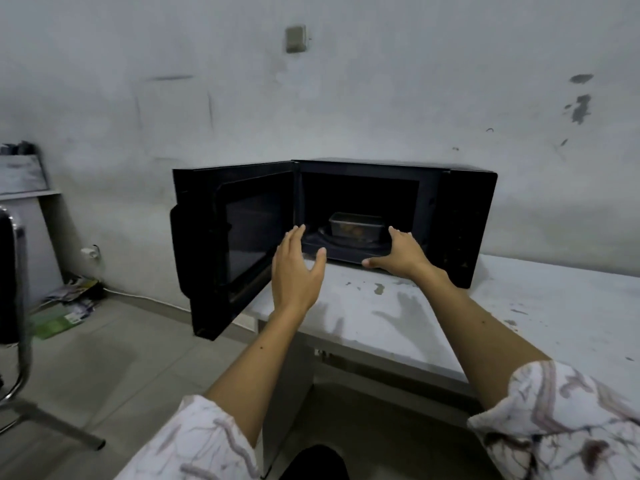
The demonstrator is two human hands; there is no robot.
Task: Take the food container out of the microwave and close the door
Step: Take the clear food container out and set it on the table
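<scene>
A black microwave (464,220) stands on a white table, its door (235,237) swung wide open to the left. Inside, on the turntable, sits a clear rectangular food container (356,228) with brownish food in it. My left hand (298,271) hovers in front of the cavity's left side, fingers spread and holding nothing. At the cavity's lower right edge is my right hand (401,254), also spread and empty. Both hands are just outside the opening, apart from the container.
The white table (519,313) is stained and runs off to the right. A black chair with a metal frame (14,306) stands at the far left. Papers and packets (65,306) lie on the tiled floor by the wall.
</scene>
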